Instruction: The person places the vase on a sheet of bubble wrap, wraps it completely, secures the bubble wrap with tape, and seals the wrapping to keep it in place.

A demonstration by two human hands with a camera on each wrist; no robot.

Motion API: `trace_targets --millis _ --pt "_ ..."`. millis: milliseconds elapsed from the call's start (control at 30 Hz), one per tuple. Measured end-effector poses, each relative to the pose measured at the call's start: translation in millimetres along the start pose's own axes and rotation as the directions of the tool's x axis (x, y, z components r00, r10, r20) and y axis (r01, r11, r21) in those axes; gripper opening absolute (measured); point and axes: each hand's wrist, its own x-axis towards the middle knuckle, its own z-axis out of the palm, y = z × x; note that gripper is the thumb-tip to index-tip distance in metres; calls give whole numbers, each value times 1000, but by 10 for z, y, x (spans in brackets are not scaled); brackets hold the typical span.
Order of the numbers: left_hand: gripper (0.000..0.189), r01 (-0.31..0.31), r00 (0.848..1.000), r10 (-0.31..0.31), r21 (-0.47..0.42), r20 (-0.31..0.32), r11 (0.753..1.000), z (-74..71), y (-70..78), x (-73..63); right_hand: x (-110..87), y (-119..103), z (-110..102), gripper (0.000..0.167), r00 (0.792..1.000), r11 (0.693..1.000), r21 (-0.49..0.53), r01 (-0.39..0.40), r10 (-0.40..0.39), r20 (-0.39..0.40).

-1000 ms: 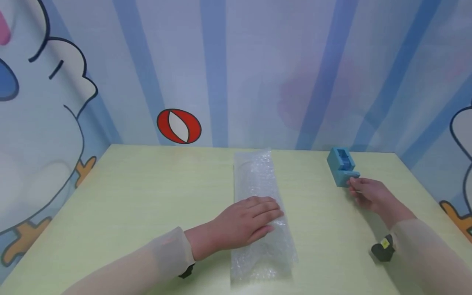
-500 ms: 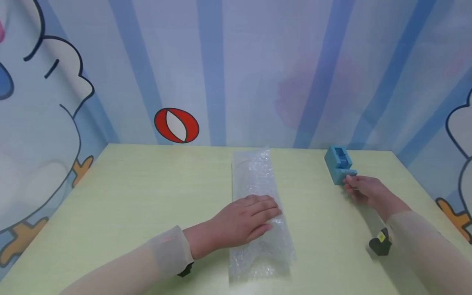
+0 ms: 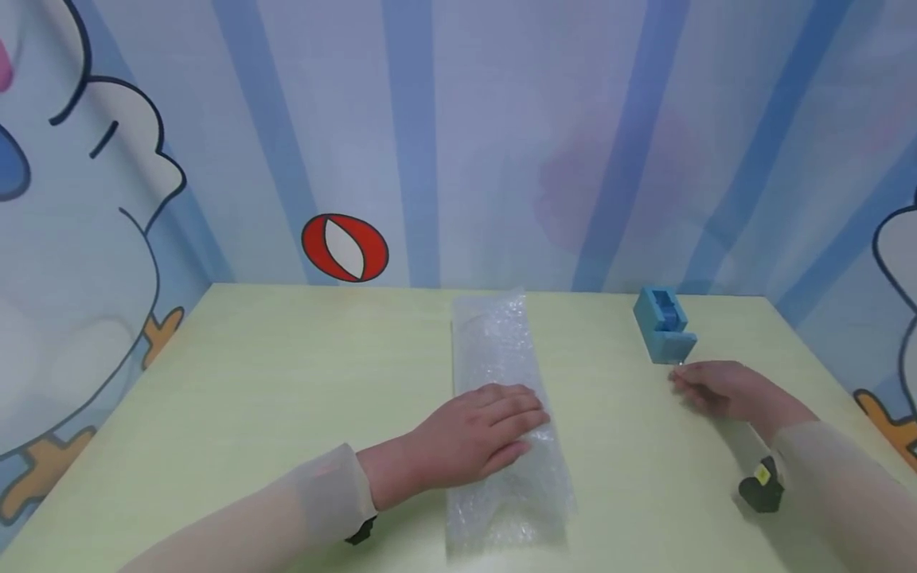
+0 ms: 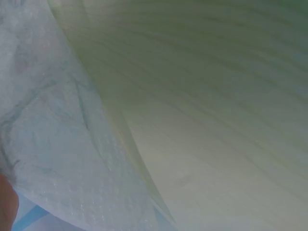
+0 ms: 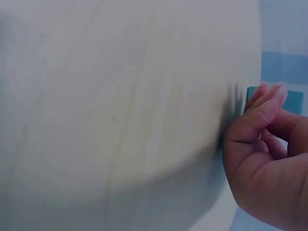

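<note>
A folded strip of bubble wrap (image 3: 493,338) lies lengthwise down the middle of the table. Across it rests my left hand (image 3: 469,436), palm down with fingers extended. In the left wrist view only the wrap (image 4: 62,144) and a sliver of a finger show. My right hand (image 3: 723,390) is just in front of a blue tape dispenser (image 3: 657,328), apart from it. Its thumb and fingertips pinch a small piece of clear tape, mostly hidden; a thin edge of it shows in the right wrist view beside the fingers (image 5: 252,120).
The pale yellow-green table (image 3: 322,358) meets a blue striped backdrop (image 3: 494,143) at its far edge. Printed cartoon figures cover the sides. A dark wrist camera (image 3: 762,485) hangs beneath the right sleeve.
My right hand has come away from the front of the dispenser, slightly toward me, with the tape between its fingertips. The left hand stays on the bubble wrap.
</note>
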Motion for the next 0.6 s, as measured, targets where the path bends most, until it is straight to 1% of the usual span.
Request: trace_targets --millis 67,133,200,267,367,433,500,600 --pt "40 -3 1000 3 7 -7 1000 -12 11 0 -57 -38 -3 31 999 999 -36 19 -18 28" --pt "40 -4 1000 4 14 -6 1000 -21 15 3 -133 -106 24 27 998 994 -95 52 -49 28" --pt "40 -2 1000 2 17 -2 1000 -27 14 5 -201 -184 67 27 996 983 -160 92 -90 25" --pt "40 4 1000 -4 20 1 1000 -36 15 6 -253 -256 128 36 989 962 -229 147 -140 43" --pt "40 6 1000 -6 25 -3 1000 -26 12 1 -312 -352 253 47 977 921 -326 214 -196 88" --pt "40 4 1000 -4 28 -8 1000 -21 11 0 -353 -408 353 50 966 886 -385 259 -234 110" --pt "40 2 1000 -1 27 -9 1000 -8 8 -1 -392 -468 454 51 961 861 -428 276 -256 106" --pt "40 7 1000 -7 14 0 1000 -8 12 -3 -447 -560 606 51 949 835 -454 310 -300 97"
